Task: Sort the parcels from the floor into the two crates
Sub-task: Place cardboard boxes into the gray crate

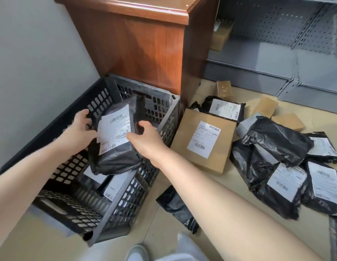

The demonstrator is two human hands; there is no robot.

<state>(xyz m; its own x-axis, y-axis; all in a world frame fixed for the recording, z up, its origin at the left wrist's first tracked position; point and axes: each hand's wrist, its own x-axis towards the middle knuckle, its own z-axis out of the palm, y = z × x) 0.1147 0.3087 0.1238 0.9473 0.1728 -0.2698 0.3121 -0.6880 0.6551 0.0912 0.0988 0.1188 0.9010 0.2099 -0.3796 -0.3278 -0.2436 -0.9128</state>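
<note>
Both hands hold one black parcel (116,146) above the open black crate (164,127). The left hand (80,129) grips the parcel's left edge, its fingers (86,114) curled round the upper left corner, beside the white label (115,129). The right hand (145,138) grips the right edge, its fingers (143,124) bent over the upper right side and the thumb lying at the label's right margin. The parcel thus sits between the two sets of fingers, label upward, tilted, its lower end hanging below both palms. Beneath it, inside the crate, lie further labelled parcels (111,187). To the right of the right fingers, on the floor (239,204), rest a brown box (205,142) and a heap of black bags (277,157).
</note>
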